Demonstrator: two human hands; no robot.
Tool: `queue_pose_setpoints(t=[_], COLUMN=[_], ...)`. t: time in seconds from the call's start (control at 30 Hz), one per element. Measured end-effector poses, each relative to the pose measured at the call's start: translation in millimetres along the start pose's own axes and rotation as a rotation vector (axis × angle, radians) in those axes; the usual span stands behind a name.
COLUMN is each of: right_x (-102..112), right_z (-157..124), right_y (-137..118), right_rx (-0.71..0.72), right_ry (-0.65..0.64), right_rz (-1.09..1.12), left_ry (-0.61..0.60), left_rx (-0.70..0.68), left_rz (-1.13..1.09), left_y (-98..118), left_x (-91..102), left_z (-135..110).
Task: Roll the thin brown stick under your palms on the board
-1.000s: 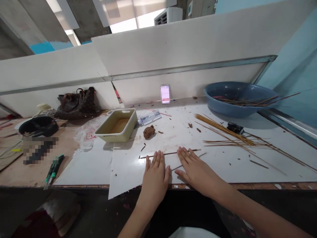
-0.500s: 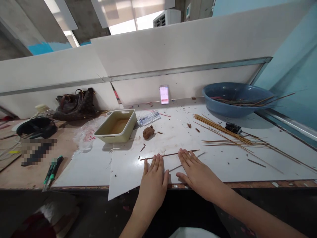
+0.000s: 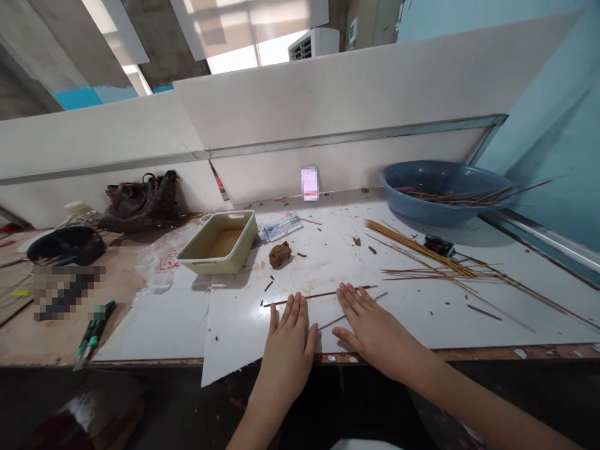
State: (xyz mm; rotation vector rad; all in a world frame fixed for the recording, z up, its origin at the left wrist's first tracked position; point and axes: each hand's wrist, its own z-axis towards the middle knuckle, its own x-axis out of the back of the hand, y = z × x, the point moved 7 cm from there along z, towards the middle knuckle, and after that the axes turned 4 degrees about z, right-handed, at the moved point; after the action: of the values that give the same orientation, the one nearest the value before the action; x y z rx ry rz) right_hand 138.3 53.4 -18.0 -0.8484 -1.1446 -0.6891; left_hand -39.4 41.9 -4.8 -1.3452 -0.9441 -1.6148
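Bench Report: Both Hands Flat on a Single Stick

Far left on the plywood bench top [image 3: 28, 337], a black rounded object [image 3: 65, 245] is seen, with a brown patterned handbag [image 3: 140, 209] set behind it against the partition. Two green-handled tools [image 3: 91, 334] are laid near the bench edge; a further object beside them is blurred and cannot be identified. A crumpled plastic bag [image 3: 162, 262] is spread next to a cream rectangular tray [image 3: 218, 244], and a clear packet [image 3: 281, 227] is placed just beyond the tray. A brown clay lump [image 3: 280, 254] is found on the white plastic sheet [image 3: 253, 331], among scattered dark crumbs.

At centre, the left hand [image 3: 288, 350] is held open and palm-down, with no clenching observed. A thin dark stick [image 3: 319, 297] is lying across the sheet, and its length is met by the fingertips of both hands. The right hand [image 3: 375, 331] is likewise spread flat; no grasp is shown by either hand.

To the right, a loose pile of thin wooden sticks [image 3: 431, 265] is left unbundled near a black clip [image 3: 439, 245]. More sticks are held in a blue basin [image 3: 422, 212]. No stick is seen joined to the clay; the pile and basin remain stocked.
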Motion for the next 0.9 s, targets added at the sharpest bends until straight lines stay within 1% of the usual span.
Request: queue_pose_setpoints(t=[0.03,0.1,0.2,0.27,0.33,0.43,0.5,0.53,0.57,0.63,0.7,0.77,0.83,0.9], right_x=[0,2,5,5,3,-1,-3,-4,-3,0,3,3,0,-3], right_z=[0,12,40,49,42,14,1,0,3,19,39,51,47,32], right_y=[0,5,16,20,19,11,7,7,8,12,18,20,19,15], right_rx=[0.003,-0.009,-0.058,-0.077,-0.072,-0.035,-0.011,-0.006,-0.008,-0.037,-0.082,-0.119,-0.119,-0.092], right_ry=[-0.007,-0.048,-0.107,-0.107,-0.074,-0.01,-0.005,-0.017,-0.034,-0.067,-0.093,-0.114,-0.109,-0.073], right_rz=[-0.001,-0.004,-0.01,-0.009,-0.011,-0.023,-0.03,-0.028,-0.024,-0.012,-0.006,-0.012,-0.015,-0.016], left_ry=[-0.011,-0.03,-0.026,-0.007,0.011,0.01,-0.004,-0.013,-0.02,-0.023,-0.009,0.013,0.029,0.037], left_rx=[-0.005,0.009,0.09,0.14,0.153,0.116,0.089,0.082,0.083,0.111,0.158,0.188,0.183,0.157], left_rz=[-0.002,0.004,0.028,0.041,0.051,0.068,0.068,0.065,0.061,0.053,0.046,0.04,0.041,0.051], left_y=[-1,-4,-9,-9,-5,1,2,2,1,-3,-6,-7,-5,-2], left_x=[-0.2,0.3,3.7,5.8,6.1,2.3,-0.7,-1.5,-1.4,0.8,4.7,8.0,9.0,8.1], left_z=[1,12,38,45,38,13,3,2,6,21,38,47,42,26])
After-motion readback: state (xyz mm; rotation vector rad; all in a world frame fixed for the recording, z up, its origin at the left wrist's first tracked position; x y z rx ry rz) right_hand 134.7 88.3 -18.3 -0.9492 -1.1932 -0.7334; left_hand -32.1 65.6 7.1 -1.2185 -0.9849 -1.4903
